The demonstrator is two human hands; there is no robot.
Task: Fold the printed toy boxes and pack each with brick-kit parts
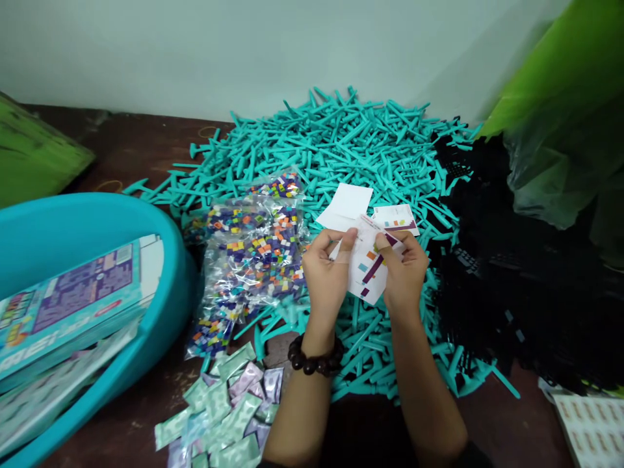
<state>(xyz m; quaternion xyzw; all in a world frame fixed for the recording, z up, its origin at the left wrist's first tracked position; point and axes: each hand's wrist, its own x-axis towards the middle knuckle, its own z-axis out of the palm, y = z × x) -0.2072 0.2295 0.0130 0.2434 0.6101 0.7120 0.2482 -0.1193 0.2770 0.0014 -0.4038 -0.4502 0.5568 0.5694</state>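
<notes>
Between my two hands is a white printed leaflet (373,260) with purple bars and small coloured squares. My left hand (327,266), with a dark bead bracelet at the wrist, pinches its left side. The right side is gripped by my right hand (404,270), thumb on top. Just beyond lie blank white papers (351,200) and another printed leaflet (397,218), resting on a large heap of turquoise plastic sticks (336,143). Clear bags (253,253) full of small multicoloured pieces sit left of my left hand.
A turquoise tub (166,247) holding printed cardboard packaging (82,299) stands at left. Green and lilac sachets (219,403) lie in front. Black items (487,286) are piled at right, below clear plastic (541,175). A patterned sheet (592,422) is at lower right.
</notes>
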